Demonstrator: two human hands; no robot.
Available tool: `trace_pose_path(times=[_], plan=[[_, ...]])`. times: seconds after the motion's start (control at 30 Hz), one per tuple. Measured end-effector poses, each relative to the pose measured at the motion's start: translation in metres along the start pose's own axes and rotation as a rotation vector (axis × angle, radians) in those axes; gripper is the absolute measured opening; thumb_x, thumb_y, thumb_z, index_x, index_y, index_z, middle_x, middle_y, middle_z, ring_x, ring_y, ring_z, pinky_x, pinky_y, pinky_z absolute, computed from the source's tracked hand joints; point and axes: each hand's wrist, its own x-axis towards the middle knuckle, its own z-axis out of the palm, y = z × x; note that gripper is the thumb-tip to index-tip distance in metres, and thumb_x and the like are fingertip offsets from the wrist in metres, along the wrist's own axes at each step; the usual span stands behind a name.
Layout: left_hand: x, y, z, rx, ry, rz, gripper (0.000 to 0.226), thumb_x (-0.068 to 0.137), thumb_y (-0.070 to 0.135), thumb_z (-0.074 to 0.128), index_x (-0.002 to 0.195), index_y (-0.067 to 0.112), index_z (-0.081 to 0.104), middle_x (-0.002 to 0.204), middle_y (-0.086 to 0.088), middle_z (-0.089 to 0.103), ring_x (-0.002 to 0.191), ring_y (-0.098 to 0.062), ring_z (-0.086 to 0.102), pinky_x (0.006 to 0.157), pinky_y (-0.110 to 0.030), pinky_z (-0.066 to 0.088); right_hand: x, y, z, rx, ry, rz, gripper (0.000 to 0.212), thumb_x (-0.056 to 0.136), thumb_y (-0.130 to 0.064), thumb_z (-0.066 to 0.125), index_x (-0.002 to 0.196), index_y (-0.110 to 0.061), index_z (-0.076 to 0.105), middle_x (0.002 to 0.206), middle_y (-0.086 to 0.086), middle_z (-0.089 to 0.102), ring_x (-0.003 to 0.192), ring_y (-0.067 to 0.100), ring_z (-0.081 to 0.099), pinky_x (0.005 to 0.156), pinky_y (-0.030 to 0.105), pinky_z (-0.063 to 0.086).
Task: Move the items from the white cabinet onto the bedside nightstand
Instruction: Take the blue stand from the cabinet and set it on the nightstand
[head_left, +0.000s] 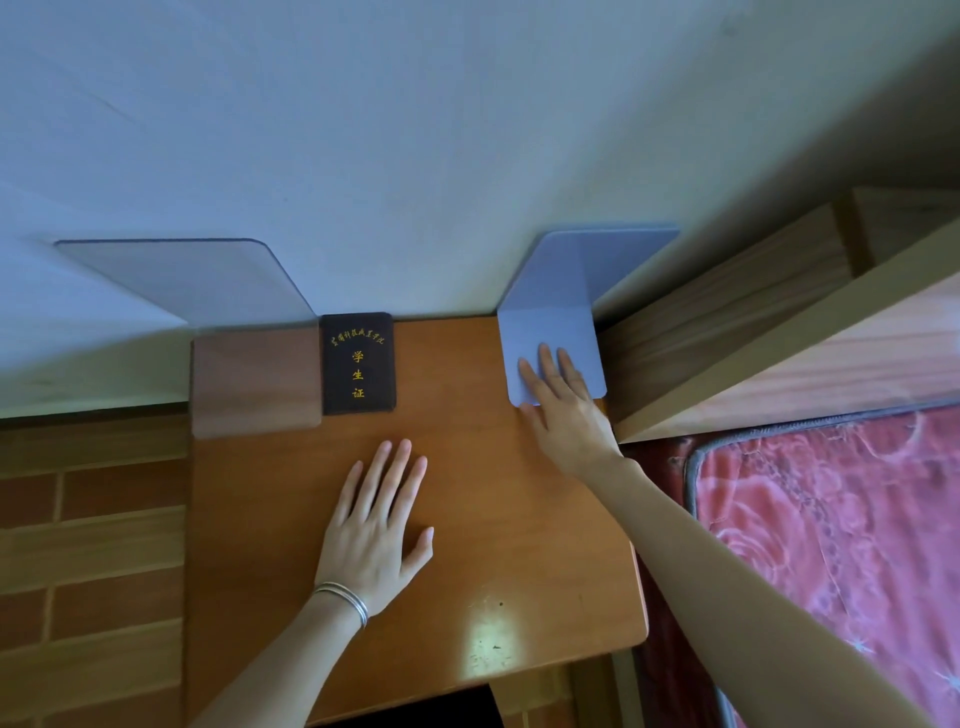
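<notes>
Neither hand grasps anything. In the head view, the right hand (566, 415) lies flat with straight fingers on the base plate of a pale blue bookend (561, 306), the fingertips on the plate and the palm reaching past its front edge onto the wood. The left hand (376, 525) rests palm down, fingers straight and slightly spread, on the bare middle of the nightstand (493, 545); thin silver bracelets (345, 600) circle its wrist.

The blue bookend stands at the nightstand's back right corner, its upright plate against the wall (415, 130) and just beside the wooden headboard (727, 322). At the back left corner stands a clear bookend (249, 379), its base flat on the top and its upright also at the wall. Between the two bookends a dark booklet (358, 364) with gold characters lies flat, its left edge touching the clear base, well apart from the blue one.

To the right of the nightstand lies a red patterned mattress (831, 509). To the left, a wood-toned floor (88, 545) shows.
</notes>
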Motion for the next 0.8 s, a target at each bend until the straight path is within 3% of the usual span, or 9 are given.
trace_pose_path(times=[0.27,0.4,0.5,0.6,0.67,0.8], plan=[[0.000,0.000,0.000,0.006,0.006,-0.012,0.070,0.088,0.051,0.032,0.146,0.013,0.025,0.154,-0.011,0.017,0.142,-0.028,0.012,0.112,-0.048,0.018,0.005,0.005,0.011,-0.184,-0.033,-0.023,0.064,0.098,-0.041,0.028,0.145,-0.020,-0.009,0.154,0.008,-0.016,0.139,0.027,-0.022,0.115,0.041,-0.004],[0.001,0.001,-0.003,0.023,-0.032,-0.021,0.071,0.088,0.051,0.033,0.146,0.013,0.022,0.155,-0.011,0.016,0.142,-0.029,0.010,0.111,-0.048,0.018,0.003,0.000,0.010,-0.155,-0.009,-0.013,0.063,0.098,-0.038,0.031,0.146,-0.018,-0.004,0.154,0.009,-0.014,0.139,0.027,-0.021,0.114,0.041,-0.006],[0.002,0.004,-0.009,0.052,-0.102,-0.034,0.071,0.087,0.050,0.035,0.145,0.011,0.025,0.153,-0.013,0.020,0.141,-0.031,0.015,0.110,-0.050,0.021,-0.002,-0.011,-0.004,-0.088,0.015,-0.009,0.057,0.097,-0.027,0.037,0.147,-0.015,0.011,0.156,0.011,-0.002,0.141,0.029,-0.013,0.113,0.044,-0.003],[0.010,0.014,-0.043,0.128,-0.249,-0.045,0.072,0.085,0.047,0.051,0.143,0.010,0.033,0.151,-0.016,0.025,0.138,-0.035,0.024,0.109,-0.049,0.028,-0.017,-0.031,-0.027,-0.150,0.053,-0.057,0.056,0.091,-0.012,0.044,0.144,-0.013,0.024,0.155,0.013,0.007,0.141,0.032,-0.003,0.113,0.052,0.002],[0.020,0.021,-0.075,0.209,-0.343,-0.002,0.063,0.089,0.042,0.050,0.143,0.016,0.030,0.151,-0.012,0.026,0.136,-0.031,0.026,0.107,-0.041,0.031,-0.032,-0.046,-0.051,-0.147,0.046,-0.042,0.054,0.091,-0.013,0.044,0.142,-0.012,0.028,0.153,0.012,0.015,0.141,0.031,0.004,0.114,0.051,0.005],[0.041,0.030,-0.149,0.184,-0.363,0.141,0.040,0.091,0.035,0.042,0.128,0.022,0.046,0.128,0.001,0.052,0.116,-0.019,0.047,0.093,-0.033,0.040,-0.079,-0.075,-0.108,-0.061,0.020,0.025,0.047,0.092,-0.015,0.039,0.139,-0.016,0.033,0.139,0.009,0.044,0.130,0.025,0.034,0.113,0.043,0.013]])
